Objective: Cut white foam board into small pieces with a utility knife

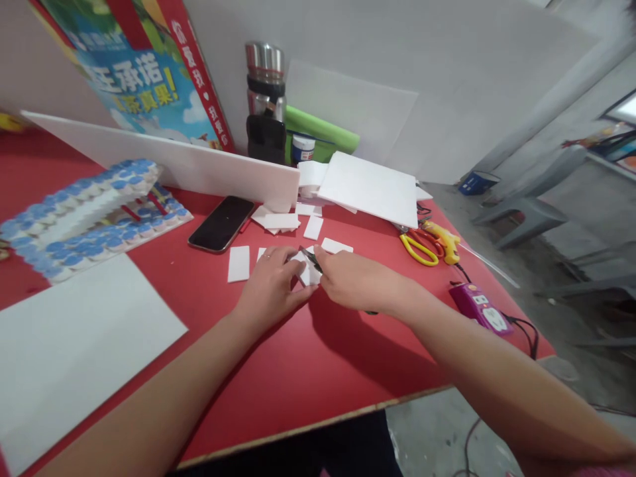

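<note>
Head view shows the knife at the card on the counter, tip pointing forward-left, long axis slanting back rightward, its middle hidden inside the gripping right hand, while the left hand pinches the partly covered card.

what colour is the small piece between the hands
The small piece is white, best seen in the head view.
</note>
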Available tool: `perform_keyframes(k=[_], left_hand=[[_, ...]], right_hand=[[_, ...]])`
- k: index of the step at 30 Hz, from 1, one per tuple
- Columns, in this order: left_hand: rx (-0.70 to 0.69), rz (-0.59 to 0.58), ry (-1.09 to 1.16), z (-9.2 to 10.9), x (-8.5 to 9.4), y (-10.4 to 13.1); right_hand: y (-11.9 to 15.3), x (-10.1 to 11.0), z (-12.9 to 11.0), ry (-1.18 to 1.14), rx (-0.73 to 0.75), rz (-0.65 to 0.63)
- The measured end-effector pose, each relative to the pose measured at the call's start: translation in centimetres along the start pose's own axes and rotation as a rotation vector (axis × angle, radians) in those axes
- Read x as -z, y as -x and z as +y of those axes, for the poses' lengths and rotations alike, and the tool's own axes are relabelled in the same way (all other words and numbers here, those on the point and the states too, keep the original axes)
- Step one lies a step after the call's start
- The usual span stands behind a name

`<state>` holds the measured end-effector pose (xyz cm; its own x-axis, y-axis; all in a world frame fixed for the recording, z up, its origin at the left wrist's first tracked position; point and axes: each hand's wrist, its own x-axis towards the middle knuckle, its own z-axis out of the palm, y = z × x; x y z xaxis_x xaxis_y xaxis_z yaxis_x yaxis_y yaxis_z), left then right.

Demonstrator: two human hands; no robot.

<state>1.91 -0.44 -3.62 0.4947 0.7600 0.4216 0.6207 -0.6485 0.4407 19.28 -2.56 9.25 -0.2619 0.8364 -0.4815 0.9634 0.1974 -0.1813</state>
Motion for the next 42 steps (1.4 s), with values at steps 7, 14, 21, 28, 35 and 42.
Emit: perform_keyframes(k=[7,14,21,28,35,42], left_hand=[[0.004,-0.007,0.012,0.0,0.1,0.0],[0.012,-0.017,0.014,-0.2,0.0,0.0],[0.030,-0.019,0.015,0.0,0.1,-0.1],[0.008,-0.012,-0.013,-0.1,0.0,-0.3],[0.073,0.013,0.241,0.1,0.9,-0.2],[0.198,0.049,0.825,0.2,2.0,0.1]], right_hand=[[1.4,-0.1,0.3,0.020,0.006,-0.014],[3.3,-1.5,1.0,0.087,0.027,-0.023],[5.7,-3.1,1.7,0.120,0.029,-0.016],[7.1,-5.0,2.3,0.100,-0.005,-0.017],[7.5,-7.4,5.8,0.010,-0.193,0.204],[3.9,-8.0,8.2,0.242,-0.450,0.329]])
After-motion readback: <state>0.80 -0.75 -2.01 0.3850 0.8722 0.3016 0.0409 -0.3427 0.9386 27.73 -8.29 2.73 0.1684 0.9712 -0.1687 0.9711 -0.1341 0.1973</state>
